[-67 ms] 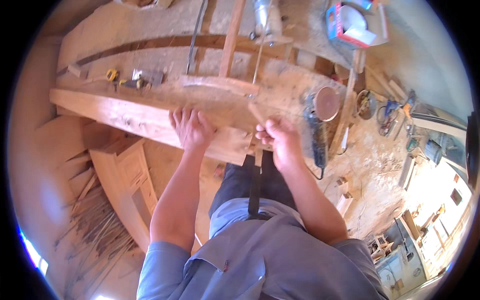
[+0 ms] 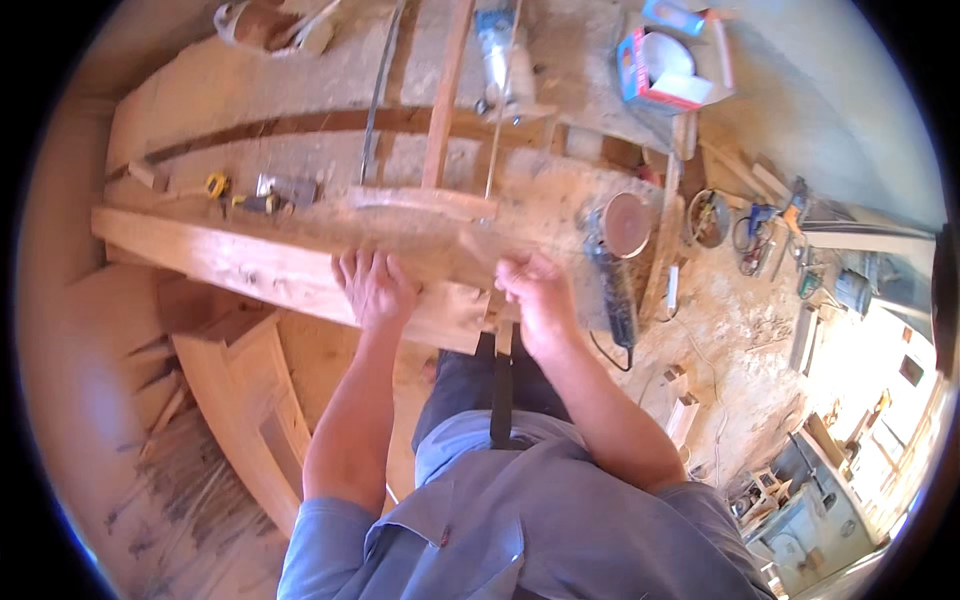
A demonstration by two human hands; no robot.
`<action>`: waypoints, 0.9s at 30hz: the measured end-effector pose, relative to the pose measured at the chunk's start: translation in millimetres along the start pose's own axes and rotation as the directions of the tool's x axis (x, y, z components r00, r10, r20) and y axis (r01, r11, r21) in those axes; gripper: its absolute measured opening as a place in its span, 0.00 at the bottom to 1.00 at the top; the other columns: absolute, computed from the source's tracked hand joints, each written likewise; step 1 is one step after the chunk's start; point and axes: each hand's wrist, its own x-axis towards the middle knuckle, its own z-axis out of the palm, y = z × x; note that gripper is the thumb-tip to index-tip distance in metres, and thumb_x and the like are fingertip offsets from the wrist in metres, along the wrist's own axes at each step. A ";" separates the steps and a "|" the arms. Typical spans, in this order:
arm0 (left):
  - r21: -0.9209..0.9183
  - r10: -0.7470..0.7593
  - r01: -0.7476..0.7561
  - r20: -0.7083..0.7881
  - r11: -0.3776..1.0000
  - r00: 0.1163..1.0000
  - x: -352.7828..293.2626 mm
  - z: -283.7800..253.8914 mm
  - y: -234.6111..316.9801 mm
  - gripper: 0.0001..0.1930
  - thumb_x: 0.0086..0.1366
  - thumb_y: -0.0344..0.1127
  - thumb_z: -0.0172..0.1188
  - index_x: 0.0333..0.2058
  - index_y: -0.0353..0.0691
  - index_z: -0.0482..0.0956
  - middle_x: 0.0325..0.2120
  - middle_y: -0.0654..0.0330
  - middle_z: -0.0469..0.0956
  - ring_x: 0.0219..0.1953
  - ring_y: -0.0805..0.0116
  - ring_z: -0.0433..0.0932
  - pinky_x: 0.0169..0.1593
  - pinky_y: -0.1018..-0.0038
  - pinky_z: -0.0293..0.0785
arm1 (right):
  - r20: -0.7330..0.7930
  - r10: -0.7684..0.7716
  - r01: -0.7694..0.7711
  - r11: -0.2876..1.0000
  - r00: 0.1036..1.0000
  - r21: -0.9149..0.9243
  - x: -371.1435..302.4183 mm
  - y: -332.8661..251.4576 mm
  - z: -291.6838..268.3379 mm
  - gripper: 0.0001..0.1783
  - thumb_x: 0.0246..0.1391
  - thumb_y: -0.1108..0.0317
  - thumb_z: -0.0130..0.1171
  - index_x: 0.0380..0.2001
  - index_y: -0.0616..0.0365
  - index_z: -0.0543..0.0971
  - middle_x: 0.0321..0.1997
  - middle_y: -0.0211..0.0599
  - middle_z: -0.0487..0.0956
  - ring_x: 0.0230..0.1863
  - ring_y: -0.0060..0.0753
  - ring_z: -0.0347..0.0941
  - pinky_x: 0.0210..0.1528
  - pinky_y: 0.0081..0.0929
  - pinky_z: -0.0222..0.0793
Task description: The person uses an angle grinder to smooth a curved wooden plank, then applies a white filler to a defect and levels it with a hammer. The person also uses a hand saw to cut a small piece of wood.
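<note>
A long pale wooden board (image 2: 240,265) slants across in front of me along the bench edge. My left hand (image 2: 376,292) rests on it, fingers spread and flat over its upper face. Beside the board's right end, my right hand (image 2: 535,295) is closed around a small wooden piece (image 2: 483,246), blurred by motion; its exact kind cannot be made out. Just beyond the hands lies a wooden frame saw (image 2: 425,203) on the bench. To the right of my right hand sits an angle grinder (image 2: 615,275) with a round brown disc.
A yellow tape measure (image 2: 216,184) and small tools lie at the left of the bench (image 2: 200,110). A carton (image 2: 665,70) stands at the far right, with a bucket (image 2: 709,218) below it. A wooden cabinet part (image 2: 245,375) leans at lower left.
The bench and everything on it sit slightly lower and further left in the picture. My right hand's wooden piece has swung leftward over the board; my left hand stays on the board.
</note>
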 end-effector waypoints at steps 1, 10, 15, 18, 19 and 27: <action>-0.023 -0.016 0.017 0.017 1.000 1.000 -0.9 -2.0 0.3 0.12 0.68 0.39 0.52 0.35 0.40 0.81 0.40 0.54 0.78 0.54 0.46 0.70 0.69 0.44 0.52 | 0.002 -0.022 0.022 0.999 1.000 0.039 -1.8 -6.1 7.7 0.07 0.60 0.71 0.66 0.40 0.61 0.81 0.31 0.28 0.80 0.31 0.20 0.72 0.32 0.19 0.63; -0.276 0.233 -0.191 0.132 0.942 0.963 1.9 -21.3 -23.3 0.16 0.62 0.46 0.64 0.41 0.40 0.81 0.45 0.52 0.77 0.58 0.45 0.69 0.71 0.38 0.48 | -0.428 -0.196 0.142 0.978 0.882 -0.154 3.2 90.2 -31.8 0.07 0.63 0.68 0.62 0.39 0.61 0.79 0.30 0.29 0.78 0.29 0.21 0.73 0.29 0.19 0.66; -0.383 0.548 -0.403 0.444 0.831 0.708 30.2 -64.6 -48.1 0.40 0.49 0.48 0.76 0.60 0.40 0.72 0.54 0.50 0.74 0.62 0.45 0.69 0.73 0.49 0.54 | -0.491 0.206 -0.186 0.978 0.847 0.091 5.6 110.6 -41.1 0.05 0.60 0.69 0.59 0.35 0.59 0.78 0.30 0.34 0.80 0.28 0.27 0.77 0.28 0.25 0.72; -0.396 0.585 -0.431 0.575 0.811 0.572 44.6 -69.5 -62.8 0.46 0.45 0.44 0.80 0.63 0.41 0.70 0.59 0.50 0.72 0.64 0.46 0.68 0.72 0.53 0.59 | -0.504 0.245 -0.130 0.959 0.828 0.253 6.7 109.2 -15.6 0.04 0.60 0.72 0.55 0.35 0.59 0.77 0.32 0.37 0.81 0.32 0.34 0.79 0.36 0.33 0.76; -0.386 0.590 -0.450 0.603 0.805 0.537 54.4 -68.8 -64.5 0.45 0.44 0.44 0.80 0.62 0.41 0.71 0.59 0.50 0.72 0.65 0.46 0.68 0.72 0.54 0.60 | -0.527 0.253 -0.102 0.949 0.811 0.298 8.6 102.3 -5.7 0.04 0.60 0.73 0.54 0.36 0.59 0.77 0.33 0.38 0.80 0.33 0.35 0.79 0.39 0.36 0.77; -0.328 0.452 -0.395 0.847 0.858 0.279 106.6 -40.6 -65.9 0.49 0.34 0.50 0.83 0.60 0.40 0.78 0.61 0.50 0.71 0.66 0.48 0.66 0.68 0.57 0.68 | -0.611 0.186 0.101 0.909 0.769 0.404 22.2 162.9 -24.3 0.03 0.57 0.75 0.54 0.35 0.60 0.76 0.35 0.32 0.76 0.38 0.31 0.71 0.42 0.37 0.69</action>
